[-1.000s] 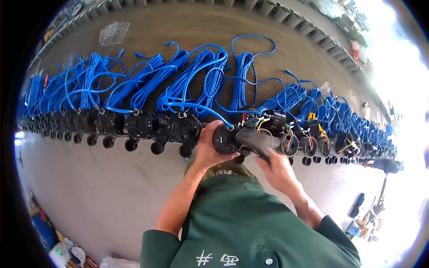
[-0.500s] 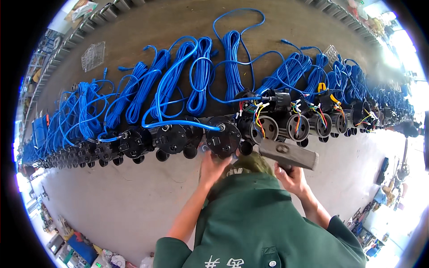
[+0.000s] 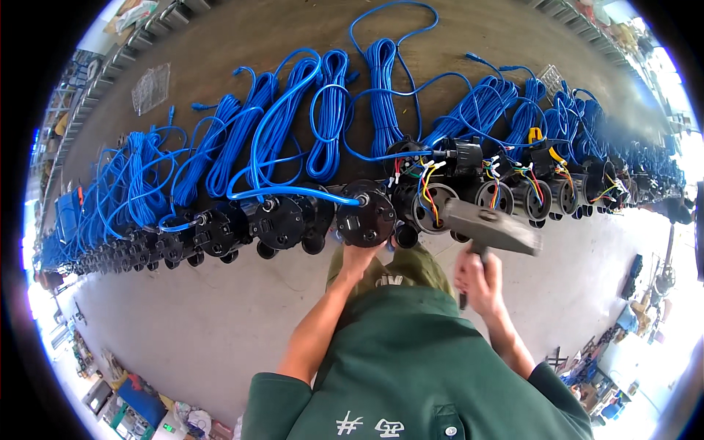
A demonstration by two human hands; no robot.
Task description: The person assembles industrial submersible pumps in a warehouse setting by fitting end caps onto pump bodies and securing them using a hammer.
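In my right hand point(image 3: 482, 282) is a hammer, its fingers closed round the handle. The grey metal hammer head point(image 3: 494, 227) hangs in front of the row of cylinders, right of the middle, blurred at its right end. My left hand point(image 3: 358, 258) is up against the lower side of a cylinder with a round black end cap point(image 3: 365, 218). Its fingers are mostly hidden behind that cap. A thick blue cable point(image 3: 301, 192) runs into the cap's fitting. Just right of it, an open cylinder point(image 3: 429, 207) shows red, yellow and other coloured wires.
Bundles of blue cable point(image 3: 382, 95) lie along the brown table point(image 3: 242, 33) behind the row. More capped cylinders point(image 3: 277, 222) line the left, and open wired ones point(image 3: 534, 198) the right. A yellow-handled tool point(image 3: 535, 135) rests among them. Grey floor point(image 3: 213, 315) shows below.
The hammer head has risen and shifted right, its handle now more visible. My left hand has moved slightly up and right, further beneath the capped cylinder. The whole view has shifted slightly.
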